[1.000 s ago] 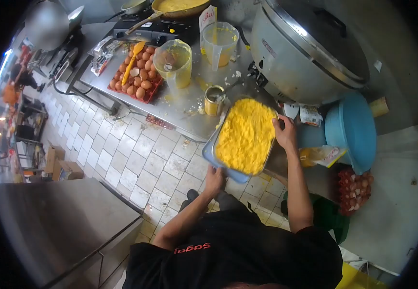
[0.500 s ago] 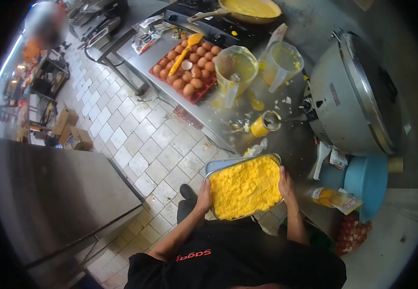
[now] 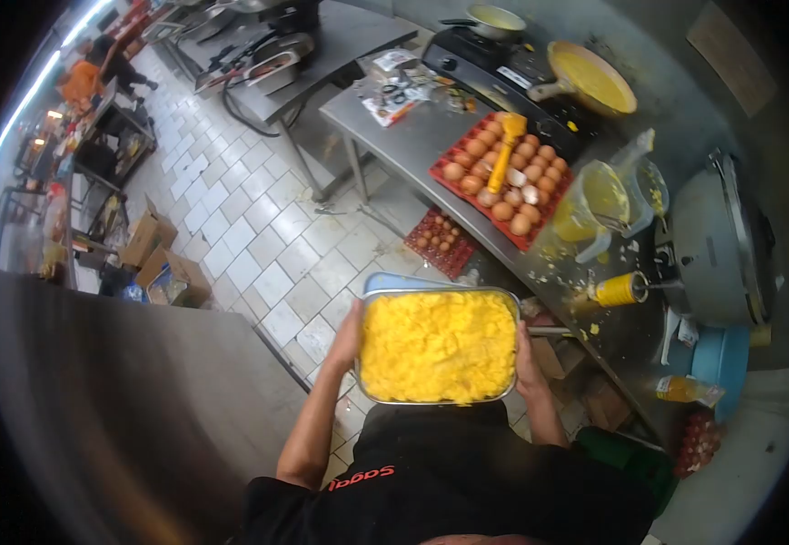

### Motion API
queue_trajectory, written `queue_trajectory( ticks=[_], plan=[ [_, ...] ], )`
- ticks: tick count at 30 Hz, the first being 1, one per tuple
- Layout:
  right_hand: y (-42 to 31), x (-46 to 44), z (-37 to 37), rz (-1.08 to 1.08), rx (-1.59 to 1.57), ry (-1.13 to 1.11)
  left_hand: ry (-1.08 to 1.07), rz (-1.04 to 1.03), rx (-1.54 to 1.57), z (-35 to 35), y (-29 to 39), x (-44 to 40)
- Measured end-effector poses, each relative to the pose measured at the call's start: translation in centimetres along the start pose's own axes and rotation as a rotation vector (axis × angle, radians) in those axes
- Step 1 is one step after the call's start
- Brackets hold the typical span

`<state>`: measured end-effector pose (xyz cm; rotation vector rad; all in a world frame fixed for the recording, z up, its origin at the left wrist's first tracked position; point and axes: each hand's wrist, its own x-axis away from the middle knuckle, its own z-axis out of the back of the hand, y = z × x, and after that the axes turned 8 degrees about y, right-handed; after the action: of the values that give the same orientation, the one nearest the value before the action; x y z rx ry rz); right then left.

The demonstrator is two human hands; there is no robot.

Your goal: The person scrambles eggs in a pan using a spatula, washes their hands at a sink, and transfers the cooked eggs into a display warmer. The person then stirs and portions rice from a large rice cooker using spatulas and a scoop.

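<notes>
Between my two hands is a rectangular metal tray (image 3: pixel 520 300) heaped with yellow scrambled eggs (image 3: pixel 440 347), held level in front of my body. My left hand (image 3: pixel 347 338) closes around its left side, and my right hand (image 3: pixel 529 363) grips the opposite side. A pale blue lid or tray (image 3: pixel 394 281) sticks out beyond the far left edge; how it sits against the metal tray I cannot tell. Parts of the fingers are hidden behind and beneath the tray.
Right of me, a steel counter (image 3: pixel 372 127) carries a red egg tray (image 3: pixel 526 241) with an orange spatula (image 3: pixel 501 168), plastic jugs (image 3: pixel 590 204), a yellow can (image 3: pixel 620 290) and a large cooker (image 3: pixel 717 245). A steel cabinet (image 3: pixel 158 363) stands left; cardboard boxes (image 3: pixel 172 277) lie beyond.
My view and body have turned left, away from the counter, which now appears farther right. The tray has come along in both hands and looks straighter than before.
</notes>
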<state>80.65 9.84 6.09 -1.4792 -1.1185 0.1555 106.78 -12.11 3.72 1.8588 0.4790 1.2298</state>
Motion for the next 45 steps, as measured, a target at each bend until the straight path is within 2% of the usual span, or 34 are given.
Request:
queue_trajectory(
  ticks=[1, 4, 9, 12, 13, 14, 17, 18, 21, 24, 25, 28, 31, 32, 33, 34, 35, 36, 37, 38, 39, 40, 42, 44, 45],
  plan=[
    [-0.4, -0.9, -4.5, -0.004, -0.047, -0.074, 0.0, 0.025, 0.094, 1.9, 3.8, 1.3],
    [0.4, -5.4, -14.6, -0.037, -0.123, -0.275, 0.29, -0.023, 0.036, 10.2, 7.5, 0.6],
    [1.8, -15.2, -32.0, -0.139, -0.098, -0.554, 0.387, -0.033, 0.334, 24.8, 10.2, -3.5],
    [3.7, -21.9, -41.6, -0.116, 0.073, -0.607, 0.482, -0.027, 0.447, 32.7, 11.0, -6.0],
    [4.2, -24.2, -45.6, -0.096, 0.134, -0.661, 0.539, -0.044, 0.48, 35.4, 11.7, -6.5],
    [2.6, -23.9, -50.7, -0.109, 0.114, -0.666, 0.726, -0.088, 0.401, 36.9, 13.0, -6.8],
    [1.5, -28.2, -61.9, -0.331, 0.157, -0.844, 0.75, -0.104, 0.582, 42.8, 15.5, -7.5],
    [1.4, -29.5, -63.4, -0.387, 0.192, -0.88, 0.83, -0.129, 0.626, 40.7, 18.5, -5.8],
    [0.6, -32.8, -70.9, -0.464, 0.35, -0.948, 0.906, -0.242, 0.852, 42.1, 19.5, -6.6],
    [0.5, -33.7, -77.0, -0.527, 0.491, -0.985, 0.943, -0.2, 0.998, 43.3, 22.7, -6.3],
    [-0.1, -32.6, -72.3, -0.555, 0.476, -0.997, 0.946, -0.199, 0.989, 38.9, 22.0, -4.1],
    [0.6, -32.5, -73.2, -0.52, 0.475, -0.998, 0.979, -0.243, 0.985, 40.5, 18.9, -5.6],
    [1.4, -33.8, -73.1, -0.475, 0.433, -0.981, 0.945, -0.404, 0.988, 41.0, 19.9, -5.6],
    [0.9, -34.4, -72.7, -0.474, 0.445, -1.001, 1.02, -0.385, 0.834, 40.9, 18.9, -6.0],
    [1.7, -34.8, -73.9, -0.483, 0.491, -1.027, 1.006, -0.381, 0.851, 41.4, 18.2, -6.8],
    [-0.5, -33.3, -75.6, -0.459, 0.596, -1.071, 1.003, -0.375, 0.867, 40.9, 18.0, -7.6],
    [-4.6, -36.5, -72.0, -0.621, 0.621, -1.13, 1.128, -0.333, 0.819, 33.8, 19.1, -9.0],
    [-6.2, -42.6, -72.2, -0.621, 0.722, -1.179, 1.223, -0.253, 0.783, 31.2, 22.0, -9.9],
    [-8.0, -42.8, -74.4, -0.612, 0.792, -1.235, 1.311, -0.167, 0.75, 28.5, 25.0, -10.9],
    [-9.3, -43.6, -76.4, -0.709, 0.841, -1.259, 1.363, -0.111, 0.766, 27.4, 26.1, -12.6],
    [-7.8, -39.8, -80.8, -0.789, 0.905, -1.278, 1.461, -0.087, 0.837, 29.7, 25.6, -10.6],
    [-6.3, -39.7, -81.4, -0.746, 1.006, -1.301, 1.551, -0.002, 0.883, 28.5, 24.5, -11.7],
    [-5.1, -40.3, -84.1, -0.63, 1.141, -1.364, 1.661, -0.016, 1.035, 25.8, 24.6, -13.5],
    [-3.7, -41.9, -86.2, -0.664, 1.21, -1.608, 1.792, 0.03, 1.151, 23.7, 24.4, -17.7],
    [-2.9, -42.9, -87.2, -0.682, 1.232, -1.71, 1.854, -0.025, 1.211, 22.9, 23.6, -20.2]
  ],
)
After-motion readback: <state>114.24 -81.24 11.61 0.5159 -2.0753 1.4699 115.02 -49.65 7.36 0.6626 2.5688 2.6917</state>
